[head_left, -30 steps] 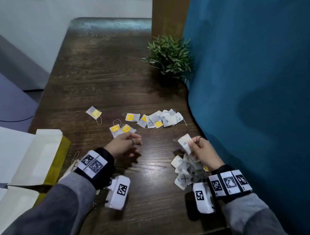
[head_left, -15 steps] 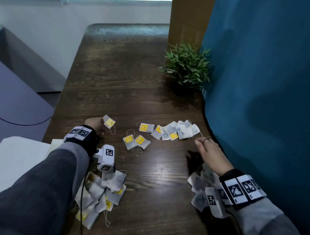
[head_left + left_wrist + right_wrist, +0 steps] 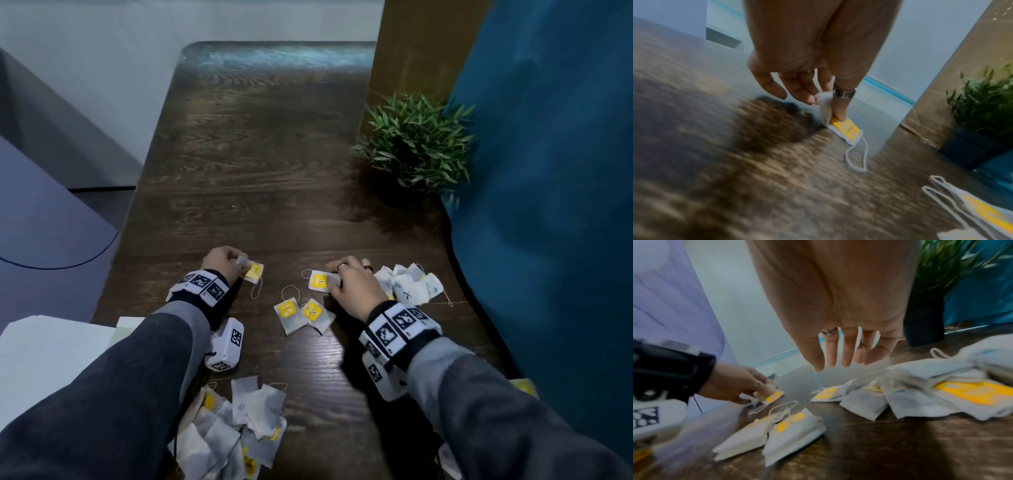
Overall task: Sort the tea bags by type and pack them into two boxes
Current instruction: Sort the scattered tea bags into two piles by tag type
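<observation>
A person in grey sleeves leaned over a dark wooden table (image 3: 260, 178), each wrist banded with black-and-white square code markers. At centre left of the head view, the left hand (image 3: 221, 262) pinched the white corner of a yellow-tagged tea bag (image 3: 254, 272) between thumb and fingers, the bag's far end resting on the table with its string looped beside it. At centre right, the right hand (image 3: 352, 287) hovered with fingers straight and spread, gripping nothing, over another yellow-labelled tea bag (image 3: 318, 281); whether it touched that bag could not be told. Two more yellow-tagged bags (image 3: 301, 313) lay side by side between the hands. A cluster of white bags with faint blue print (image 3: 409, 284), one marked with a black X, sat just right of the right hand. A loose heap of mixed bags (image 3: 236, 431) filled the lower centre. No label text was legible. A white box flap (image 3: 51, 353) showed at lower left, and a small potted plant (image 3: 416, 144) stood upper right against a blue curtain (image 3: 555, 171).
</observation>
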The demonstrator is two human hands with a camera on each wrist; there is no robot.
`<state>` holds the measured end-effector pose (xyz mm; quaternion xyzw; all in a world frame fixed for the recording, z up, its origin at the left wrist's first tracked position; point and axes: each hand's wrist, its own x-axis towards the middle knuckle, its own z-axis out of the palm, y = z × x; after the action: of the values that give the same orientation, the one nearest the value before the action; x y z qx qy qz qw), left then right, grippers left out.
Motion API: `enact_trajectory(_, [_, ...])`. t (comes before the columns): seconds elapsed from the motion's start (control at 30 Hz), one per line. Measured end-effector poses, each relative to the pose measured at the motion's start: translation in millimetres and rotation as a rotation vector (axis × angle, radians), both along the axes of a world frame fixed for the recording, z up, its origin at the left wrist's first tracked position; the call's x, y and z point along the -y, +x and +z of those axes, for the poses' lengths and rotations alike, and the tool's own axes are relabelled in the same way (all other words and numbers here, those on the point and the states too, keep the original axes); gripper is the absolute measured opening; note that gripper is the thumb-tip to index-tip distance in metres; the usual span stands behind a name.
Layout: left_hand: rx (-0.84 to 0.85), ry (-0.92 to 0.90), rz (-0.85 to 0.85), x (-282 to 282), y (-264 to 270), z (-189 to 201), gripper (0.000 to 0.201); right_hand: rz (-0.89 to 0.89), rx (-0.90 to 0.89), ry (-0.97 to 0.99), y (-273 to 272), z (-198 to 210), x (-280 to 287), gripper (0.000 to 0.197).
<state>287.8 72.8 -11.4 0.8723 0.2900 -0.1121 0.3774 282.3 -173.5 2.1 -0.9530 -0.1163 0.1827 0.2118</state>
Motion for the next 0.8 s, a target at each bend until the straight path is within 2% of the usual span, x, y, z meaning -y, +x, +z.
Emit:
enact_trajectory(0.07, [0.102,-0.148,0.051,4.0,-5.0,4.6,0.007,0.028,-0.001,-0.096,6.8,-5.7,-8.9,0.039])
enact_trajectory(0.13, [0.232,-0.427,0.190,12.8,-13.9,16.2,0.007,0.041,-0.015,-0.165,11.5,-11.1,-12.0,0.041])
enact_trajectory(0.23, [0.307,-0.898,0.333,30.3,-29.3,44.3,0.023,0.033,-0.044,-0.175,13.7,-12.9,-10.5,0.031])
enact_trajectory(0.3, [0.326,-1.239,0.391,39.8,-41.2,62.1,0.033,0.025,-0.010,-0.076,11.5,-8.8,-6.3,0.018])
enact_trajectory(0.37, [0.283,-1.533,0.406,49.4,-54.1,77.1,0.026,-0.022,0.014,0.137,5.3,-0.9,2.5,0.007])
enact_trajectory(0.43, [0.208,-1.773,0.326,59.4,-67.7,84.6,0.036,-0.051,0.011,0.353,-6.5,11.5,14.2,0.014])
enact_trajectory(0.53, [0.161,-1.900,0.234,71.0,-81.0,85.1,0.066,-0.111,-0.016,0.602,-24.3,29.4,34.4,0.015])
enact_trajectory(0.63, [0.142,-1.910,0.217,82.4,-88.2,89.9,0.062,-0.178,-0.012,0.728,-36.9,42.7,49.5,0.018])
enact_trajectory(0.7, [0.158,-1.880,0.234,88.5,-91.2,88.2,0.059,-0.207,0.055,0.816,-43.9,49.6,56.7,0.025])
enact_trajectory(0.8, [0.128,-1.740,0.211,100.4,-94.2,80.2,0.063,-0.224,0.326,0.831,-53.0,58.2,62.4,0.032])
